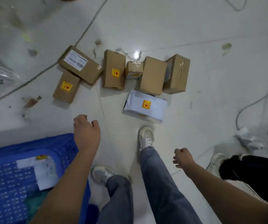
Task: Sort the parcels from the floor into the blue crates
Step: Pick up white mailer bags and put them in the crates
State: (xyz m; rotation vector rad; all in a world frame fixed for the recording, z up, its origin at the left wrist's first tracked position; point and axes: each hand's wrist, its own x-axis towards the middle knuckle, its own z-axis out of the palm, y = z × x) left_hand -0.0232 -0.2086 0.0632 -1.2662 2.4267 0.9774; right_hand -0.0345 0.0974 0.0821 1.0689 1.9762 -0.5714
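We stand on a scuffed pale floor (194,38). Our left hand (86,133) and right hand (182,157), loosely curled, hold nothing; cardboard parcels (114,71) lie beyond, blue crate (7,180) left.

a pale, scuffed floor (194,38) with dirt marks and a bright light glare (136,55); thin cables (88,28) trail across it, and crumpled white paper (249,139) lies at right.

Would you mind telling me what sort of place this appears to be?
Probably a parcel sorting area or small warehouse: cardboard boxes and a white mailer with yellow stickers lie on a scuffed pale floor, beside a blue crate already holding a parcel.
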